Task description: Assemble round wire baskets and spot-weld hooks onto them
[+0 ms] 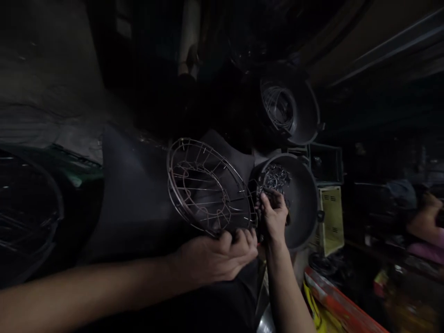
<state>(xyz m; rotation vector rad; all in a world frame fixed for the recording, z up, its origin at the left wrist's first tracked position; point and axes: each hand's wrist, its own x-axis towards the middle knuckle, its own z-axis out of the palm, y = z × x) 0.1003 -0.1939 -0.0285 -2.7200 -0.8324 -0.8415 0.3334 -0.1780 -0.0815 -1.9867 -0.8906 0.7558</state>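
Note:
A round wire frame (204, 214), like a shallow basket with two rings joined by short wires, is tilted in front of me. My left hand (225, 254) has its fingers wrapped around the frame's lower rim. At its right edge, my right hand (274, 210) is closed in a pinch, thumb against fingers. Whatever the right fingers hold is too dark and small to make out. Just behind that hand, a round dark tub (301, 203) holds a heap of small metal pieces (276, 175). Grey cloth (135, 185) lies beneath and beside the frame.
A second round tub (308, 108) farther back contains coiled wire rings (277, 106). A yellow crate (332, 222) stands right of the near tub. More wirework (24, 222) sits at far left. Another person's arm (425, 224) shows at far right. The surroundings are very dark.

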